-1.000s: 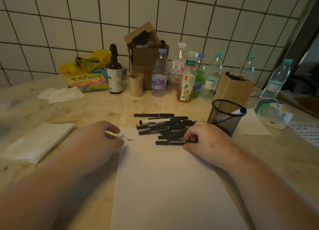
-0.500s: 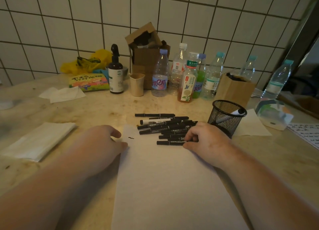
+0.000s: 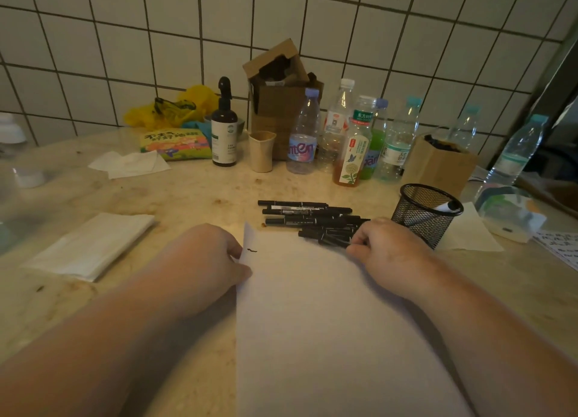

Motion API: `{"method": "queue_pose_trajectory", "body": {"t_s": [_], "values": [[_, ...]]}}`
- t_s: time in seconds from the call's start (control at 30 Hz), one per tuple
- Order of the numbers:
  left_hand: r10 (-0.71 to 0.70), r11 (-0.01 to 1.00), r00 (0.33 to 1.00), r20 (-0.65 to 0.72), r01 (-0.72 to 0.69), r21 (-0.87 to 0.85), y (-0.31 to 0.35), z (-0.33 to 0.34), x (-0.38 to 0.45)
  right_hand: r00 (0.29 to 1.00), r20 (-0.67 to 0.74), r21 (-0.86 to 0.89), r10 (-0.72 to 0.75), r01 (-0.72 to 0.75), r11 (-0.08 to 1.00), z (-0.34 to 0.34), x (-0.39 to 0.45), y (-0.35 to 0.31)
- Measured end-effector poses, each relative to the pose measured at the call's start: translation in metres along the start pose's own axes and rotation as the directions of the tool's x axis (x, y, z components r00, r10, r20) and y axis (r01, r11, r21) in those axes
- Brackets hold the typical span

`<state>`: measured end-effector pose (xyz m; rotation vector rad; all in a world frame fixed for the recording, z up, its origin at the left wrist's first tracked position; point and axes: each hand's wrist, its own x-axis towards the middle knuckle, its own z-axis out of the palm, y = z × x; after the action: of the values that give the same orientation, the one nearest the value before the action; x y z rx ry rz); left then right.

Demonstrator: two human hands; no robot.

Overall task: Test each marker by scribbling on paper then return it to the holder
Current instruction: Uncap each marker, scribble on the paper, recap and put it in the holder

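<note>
On the surface (image 3: 194,204), a sheet of paper (image 3: 328,322) is lying lengthwise toward the person, carrying one short black scribble (image 3: 252,250) near its far left corner. At about nine o'clock from that mark, the left hand (image 3: 206,260) is resting at the paper's left edge, its fingers curled and pinching the corner so that it is lifting slightly off the surface. At two o'clock from the scribble, a pile of black markers (image 3: 309,219) is lying just past the paper's far edge, the pens running roughly side to side and overlapping. The right hand (image 3: 387,247) is sitting at the pile's right end, its grip clenched around the nearest marker (image 3: 333,240), whose body is sticking out leftward from the fingers over the paper's top edge. At three o'clock from the pile, just beside the right hand, a black mesh holder (image 3: 422,216) is standing upright with one marker (image 3: 448,206) leaning inside it, its cap showing against the rim. Behind all this, at twelve o'clock, a row of plastic bottles (image 3: 344,135), a dark spray bottle (image 3: 224,128), a small cup (image 3: 261,150) and an open cardboard box (image 3: 278,94) are standing against the tiled wall (image 3: 406,25). At nine o'clock from the left hand, well apart, a folded white cloth (image 3: 90,244) is lying flat.
</note>
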<state>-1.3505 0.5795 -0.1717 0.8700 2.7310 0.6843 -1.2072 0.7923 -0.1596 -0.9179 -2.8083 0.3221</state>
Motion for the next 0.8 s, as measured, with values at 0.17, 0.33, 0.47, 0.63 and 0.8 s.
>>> {"method": "queue_pose_trajectory", "body": {"t_s": [0.17,0.33,0.47,0.63,0.8], "values": [[0.006,0.999,1.0,-0.019,-0.007,-0.044,0.001,0.006,0.001,0.998,0.056,0.258,0.014,-0.028,0.966,-0.043,-0.016,-0.028],[0.06,0.997,0.998,-0.025,-0.061,-0.041,0.003,0.012,0.001,0.998,0.034,0.63,0.049,-0.06,0.774,-0.04,-0.012,-0.048],[0.103,0.994,0.993,-0.057,-0.101,0.037,0.003,0.011,0.0,0.983,0.158,0.89,0.095,-0.184,0.418,-0.004,-0.01,-0.054],[0.104,0.991,0.978,-0.182,-0.086,0.102,0.0,0.011,0.0,0.983,0.18,0.956,-0.018,-0.171,0.237,0.028,-0.014,-0.045],[0.292,0.956,0.953,-0.086,-0.292,0.016,0.023,0.005,-0.011,0.979,0.15,0.977,-0.14,-0.125,0.173,0.029,-0.017,-0.041]]}}
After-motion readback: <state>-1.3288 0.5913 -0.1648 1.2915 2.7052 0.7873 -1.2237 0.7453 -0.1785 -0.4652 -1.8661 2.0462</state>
